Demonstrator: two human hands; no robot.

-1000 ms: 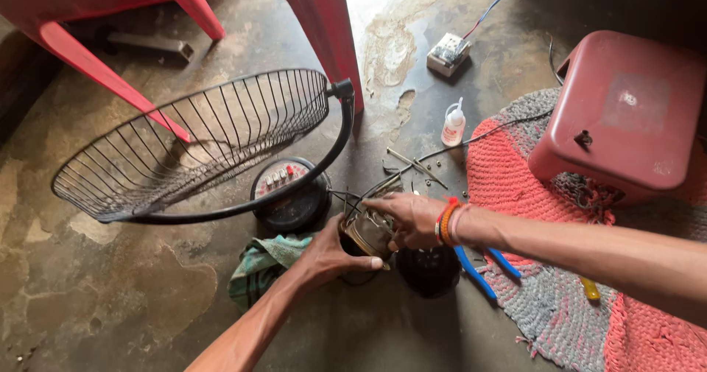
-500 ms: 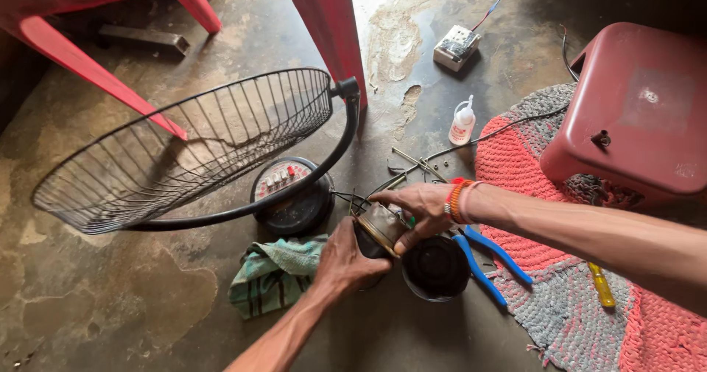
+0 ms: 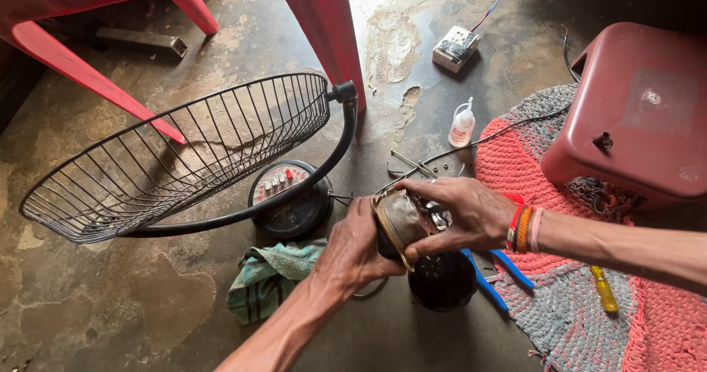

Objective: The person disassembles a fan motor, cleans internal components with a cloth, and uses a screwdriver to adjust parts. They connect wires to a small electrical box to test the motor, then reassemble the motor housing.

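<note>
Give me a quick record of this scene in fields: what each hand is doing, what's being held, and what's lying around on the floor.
Setting: bare concrete floor, seen from above
Left hand: grips the fan motor from the left
Right hand: wraps over the motor's top and right side; bands on the wrist
Beside the hands: wire fan guard, round black base with buttons, black round cover
Cloth: green checked rag under the left forearm
Tools: blue-handled pliers, yellow screwdriver on the woven mat
Other: small white bottle, red stool
</note>
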